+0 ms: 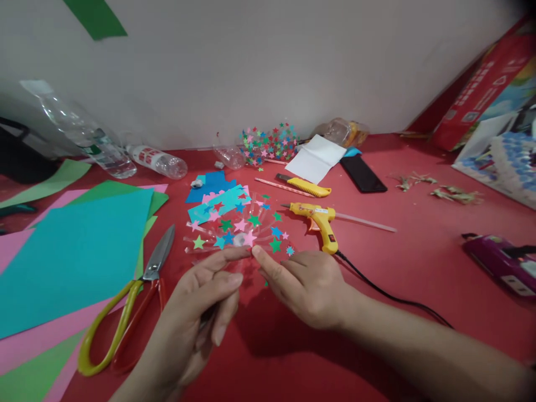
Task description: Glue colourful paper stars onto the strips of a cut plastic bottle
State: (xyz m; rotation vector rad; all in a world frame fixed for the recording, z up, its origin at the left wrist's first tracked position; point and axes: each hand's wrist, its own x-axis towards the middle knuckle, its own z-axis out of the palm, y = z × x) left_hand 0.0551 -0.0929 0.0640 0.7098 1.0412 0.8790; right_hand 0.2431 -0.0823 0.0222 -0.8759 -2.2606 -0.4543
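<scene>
Well, scissors [158, 262] lie partly over coloured paper [79, 257]. Next, the left hand [199, 304] curls loosely, thumb apart, its index fingertip by the star-covered clear plastic [240, 225] splayed on the red counter [422, 251]. The right hand [312, 290] points there too; I can't tell whether either grips anything. Farther right lies a yellow glue gun [320, 220].

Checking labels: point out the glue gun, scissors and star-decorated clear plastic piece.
Glue gun [320, 214], head view: on the yellow body.
Scissors [151, 272], head view: around the pivot.
Star-decorated clear plastic piece [240, 225], head view: pink star near its middle.
</scene>
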